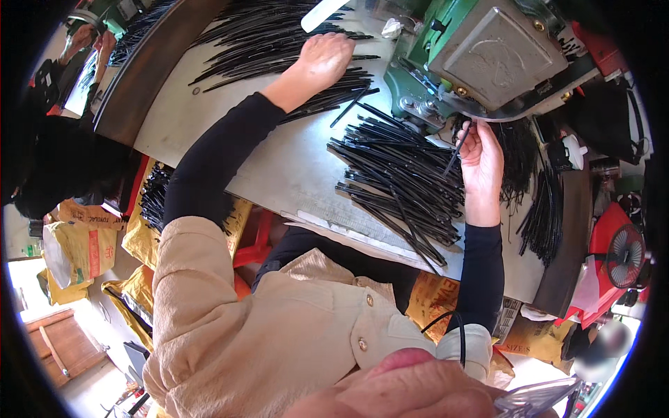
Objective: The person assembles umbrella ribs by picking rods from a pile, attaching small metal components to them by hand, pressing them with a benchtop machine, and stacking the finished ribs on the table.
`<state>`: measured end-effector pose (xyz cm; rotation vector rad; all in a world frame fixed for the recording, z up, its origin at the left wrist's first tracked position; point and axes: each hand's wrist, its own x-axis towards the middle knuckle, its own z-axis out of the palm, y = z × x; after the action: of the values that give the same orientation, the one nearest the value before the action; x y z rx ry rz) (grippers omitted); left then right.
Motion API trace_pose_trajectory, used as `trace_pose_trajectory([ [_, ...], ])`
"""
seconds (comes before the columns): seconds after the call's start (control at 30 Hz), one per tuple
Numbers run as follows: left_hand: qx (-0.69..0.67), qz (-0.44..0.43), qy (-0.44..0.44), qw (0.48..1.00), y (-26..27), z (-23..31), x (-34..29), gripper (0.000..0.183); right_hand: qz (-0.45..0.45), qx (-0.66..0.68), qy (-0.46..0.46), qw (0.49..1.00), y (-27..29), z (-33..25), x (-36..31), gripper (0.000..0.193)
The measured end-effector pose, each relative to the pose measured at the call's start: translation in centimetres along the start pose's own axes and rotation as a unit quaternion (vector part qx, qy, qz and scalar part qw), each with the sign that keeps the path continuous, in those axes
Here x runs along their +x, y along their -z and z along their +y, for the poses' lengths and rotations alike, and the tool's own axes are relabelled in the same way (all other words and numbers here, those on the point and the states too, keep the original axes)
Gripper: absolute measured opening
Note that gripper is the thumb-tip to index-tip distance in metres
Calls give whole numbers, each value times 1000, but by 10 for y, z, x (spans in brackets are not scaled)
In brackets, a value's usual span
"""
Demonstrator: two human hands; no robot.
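Fingers of the right hand (481,157) pinch one black strip (454,150) beside the green machine (481,49) — left hand (322,59) lies flat on a pile (279,42); grey table (279,164), bare middle.

The left hand (322,61) rests flat on a spread heap of thin black plastic strips (268,38) at the far side of the pale grey worktop (279,164). The right hand (482,159) pinches one thin black strip (456,150) upright just below a green metal machine (481,56), beside a second pile of black strips (401,177).
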<state>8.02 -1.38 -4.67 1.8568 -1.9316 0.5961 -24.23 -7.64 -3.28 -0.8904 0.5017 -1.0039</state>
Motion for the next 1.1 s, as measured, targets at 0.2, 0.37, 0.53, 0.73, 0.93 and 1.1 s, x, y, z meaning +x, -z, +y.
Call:
trace_pose_trajectory([
  [0.2,-6,-27,-38,999,7,-1,-3,11,-8,-31,-23,999,-8,-1,-3,21],
  [0.37,-23,-23,-61,998,18,-2,-1,11,-7,-54,-29,998,-9,-1,-5,21],
  [0.53,-5,-50,-86,995,21,-8,3,14,-13,-58,-41,997,-15,-2,-8,24],
  [0.73,-91,15,-67,994,35,6,7,21,-54,-132,-83,986,-25,-9,-13,26],
  [0.93,-560,-174,145,797,53,59,9,31,-162,-329,-144,919,-53,-14,-24,26],
  [1.1,-669,-199,203,687,49,92,0,34,-178,-366,-145,902,-59,-9,-28,28],
])
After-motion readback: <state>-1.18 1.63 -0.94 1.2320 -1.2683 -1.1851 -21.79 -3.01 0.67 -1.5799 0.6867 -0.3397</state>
